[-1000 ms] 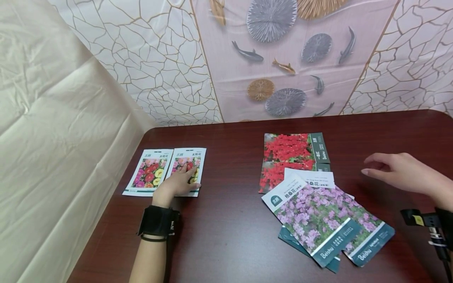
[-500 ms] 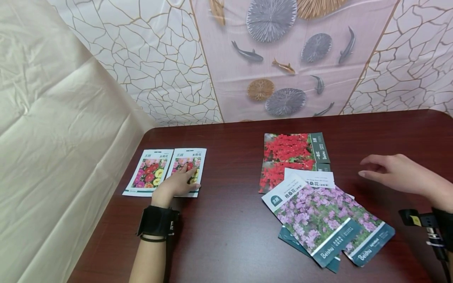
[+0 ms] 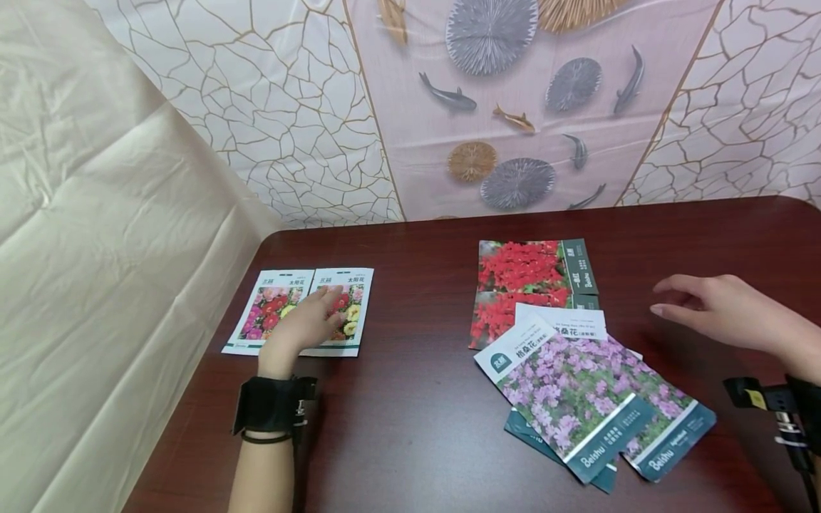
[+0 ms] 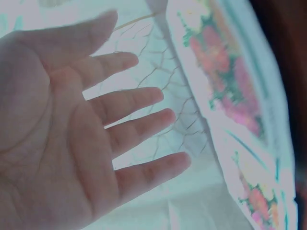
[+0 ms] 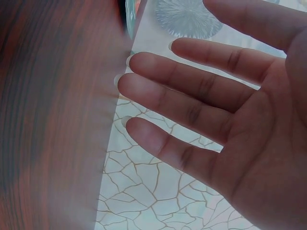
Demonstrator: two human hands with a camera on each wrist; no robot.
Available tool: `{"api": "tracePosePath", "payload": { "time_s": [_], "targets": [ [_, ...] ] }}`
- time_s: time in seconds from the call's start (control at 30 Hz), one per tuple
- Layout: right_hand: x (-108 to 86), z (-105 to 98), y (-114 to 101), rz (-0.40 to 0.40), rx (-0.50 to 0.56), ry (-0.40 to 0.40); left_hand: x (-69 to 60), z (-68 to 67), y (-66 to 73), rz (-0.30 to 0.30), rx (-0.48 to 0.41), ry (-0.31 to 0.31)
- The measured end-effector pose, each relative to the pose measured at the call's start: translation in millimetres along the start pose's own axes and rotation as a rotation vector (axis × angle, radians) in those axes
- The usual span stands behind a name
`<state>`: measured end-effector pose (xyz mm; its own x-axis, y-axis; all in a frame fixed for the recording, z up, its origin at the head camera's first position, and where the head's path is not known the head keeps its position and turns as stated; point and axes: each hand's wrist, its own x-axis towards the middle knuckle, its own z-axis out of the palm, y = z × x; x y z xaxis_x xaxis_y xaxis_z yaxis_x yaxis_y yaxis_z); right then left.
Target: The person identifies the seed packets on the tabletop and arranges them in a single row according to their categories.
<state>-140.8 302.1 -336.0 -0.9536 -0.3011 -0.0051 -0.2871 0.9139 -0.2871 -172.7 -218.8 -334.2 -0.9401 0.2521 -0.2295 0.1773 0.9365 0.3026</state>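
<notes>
Two white seed packets with mixed flowers lie side by side at the left, the outer one [image 3: 266, 313] and the inner one [image 3: 351, 313]. Over them is the left hand [image 3: 301, 324], its fingers spread; in the left wrist view the left hand [image 4: 96, 124] holds nothing, with the packets [image 4: 225, 72] beyond its fingertips. The right hand [image 3: 725, 310] hovers at the right, fingers loosely bent and empty, beside the purple-flower packets [image 3: 577, 392]. In the right wrist view the right hand [image 5: 206, 100] shows relaxed, slightly separated fingers.
Two red-flower packets [image 3: 522, 267] lie behind the purple ones, partly overlapped by them. Under the purple packets a dark green packet corner [image 3: 535, 438] sticks out. A patterned cloth [image 3: 436, 171] hangs behind the dark wooden table [image 3: 398, 427]; a pale cloth [image 3: 115, 214] hangs at the left.
The left hand has shifted left from the inner packet, uncovering more of its flowers and partly covering the outer one. The right hand has barely moved, and the packets lie as before.
</notes>
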Motion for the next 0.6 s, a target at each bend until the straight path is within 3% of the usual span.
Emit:
{"api": "tracePosePath", "payload": {
  "time_s": [0.13, 0.27, 0.43, 0.6],
  "targets": [
    [0.1, -1, -2, -0.004, -0.002, -0.002, -6.2, -8.7, -0.7, -0.036, 0.014, 0.052],
    [-0.2, -2, -3, -0.009, -0.002, -0.006, -6.7, -9.6, -2.8, -0.042, -0.002, 0.035],
    [-0.2, -1, -2, -0.021, -0.001, -0.01, 0.7, 0.1, -1.8, 0.031, -0.035, -0.03],
    [0.6, 0, -4, -0.024, 0.002, -0.008, 6.6, 9.3, 5.7, 0.075, 0.0, -0.079]
  ]
}}
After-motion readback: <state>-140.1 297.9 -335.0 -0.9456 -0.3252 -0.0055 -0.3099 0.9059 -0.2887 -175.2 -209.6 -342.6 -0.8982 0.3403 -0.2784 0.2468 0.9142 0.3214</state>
